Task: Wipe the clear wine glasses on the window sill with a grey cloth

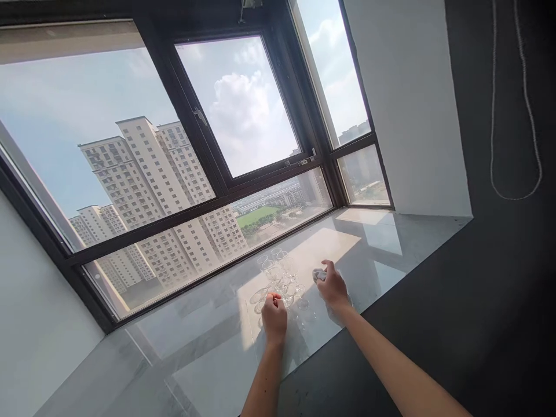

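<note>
On the sill stands a close group of several clear stemmed glasses (pixel 278 271), their outlines overlapping. My left hand (pixel 274 319) is at the near side of this group, its fingers closed around what looks like the stem of a clear wine glass (pixel 258 296); the hand covers most of that part. To the right of the glasses, my right hand (pixel 333 286) is raised over the sill. A crumpled light grey cloth (pixel 319 275) is gripped in it, sticking out past the fingers on the left side.
The glossy stone windowsill (pixel 208 330) runs along the dark window frame (pixel 147 231), with sunlight and reflections on it. Its front edge drops to a dark wall (pixel 403 324). A white side wall (pixel 417 110) and a hanging blind cord (pixel 493 145) are at right.
</note>
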Tool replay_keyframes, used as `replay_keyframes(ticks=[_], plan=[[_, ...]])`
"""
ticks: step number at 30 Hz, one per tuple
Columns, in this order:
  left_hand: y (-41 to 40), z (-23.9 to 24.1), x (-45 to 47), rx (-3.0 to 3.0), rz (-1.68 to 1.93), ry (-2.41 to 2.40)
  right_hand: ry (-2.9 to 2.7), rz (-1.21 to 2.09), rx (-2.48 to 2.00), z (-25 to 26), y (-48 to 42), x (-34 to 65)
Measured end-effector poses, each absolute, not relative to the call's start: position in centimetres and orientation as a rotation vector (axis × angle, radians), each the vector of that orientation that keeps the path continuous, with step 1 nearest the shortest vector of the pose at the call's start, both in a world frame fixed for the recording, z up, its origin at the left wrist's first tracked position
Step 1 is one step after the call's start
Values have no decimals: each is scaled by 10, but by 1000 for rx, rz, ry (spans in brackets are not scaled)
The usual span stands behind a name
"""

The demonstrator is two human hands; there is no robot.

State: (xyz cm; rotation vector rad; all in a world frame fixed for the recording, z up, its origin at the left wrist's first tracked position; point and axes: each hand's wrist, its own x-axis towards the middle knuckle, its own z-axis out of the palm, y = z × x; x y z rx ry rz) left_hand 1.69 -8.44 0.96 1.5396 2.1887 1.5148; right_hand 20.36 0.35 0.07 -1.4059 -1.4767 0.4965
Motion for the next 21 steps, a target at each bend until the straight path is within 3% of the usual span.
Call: replay_keyframes(ticks=[14, 21], plan=[[-87, 12, 23, 1812, 1456, 2449, -1474, 494, -1398, 2, 3, 204], [-82, 8, 28, 1924, 966, 2384, -1472, 471, -1404, 2, 4, 204]])
